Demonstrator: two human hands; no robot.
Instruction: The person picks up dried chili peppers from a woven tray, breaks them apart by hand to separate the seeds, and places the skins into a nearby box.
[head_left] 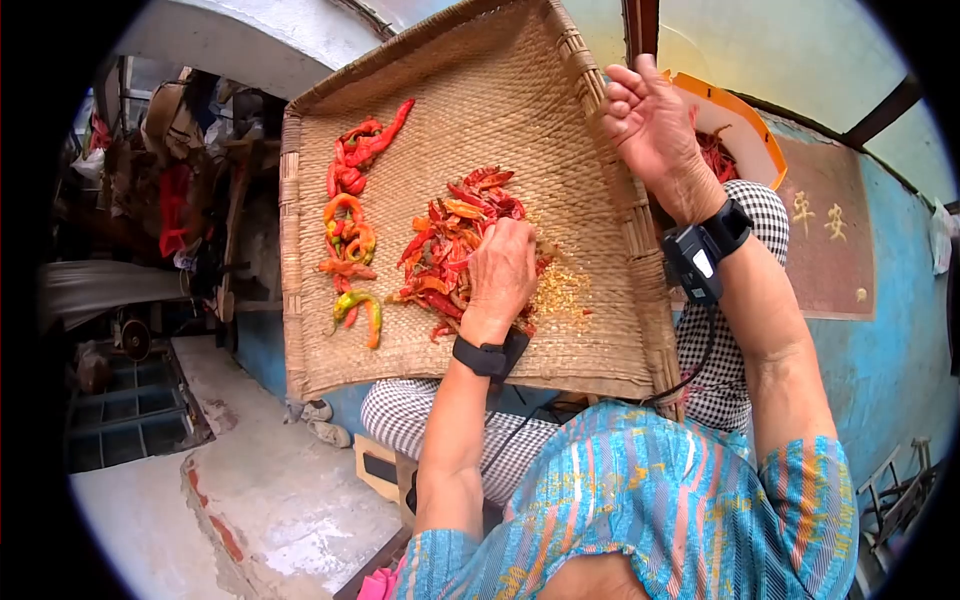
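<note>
My left hand (503, 268) is down in a pile of dried red chili peppers (440, 245) on a woven bamboo tray (480, 90). Its fingers curl closed round some of the peppers, with the fingertips mostly hidden. Pale yellow chili seeds (562, 292) lie scattered just right of that hand. Over the tray's right rim, my right hand (645, 130) is raised with the palm showing and fingers loosely bent. Nothing is visible in it. Along the tray's left side lie wrinkled red peppers (358, 155), orange-yellow peppers (348, 230) and a green-yellow pepper (362, 310).
Behind my right hand stands an orange-rimmed container (755, 130) holding more dried red peppers. The tray rests over my checkered trousers (440, 410). A cable (708, 350) hangs from the right wrist device. A doormat (825, 230) is at the right, and cluttered shelves (190, 150) stand left.
</note>
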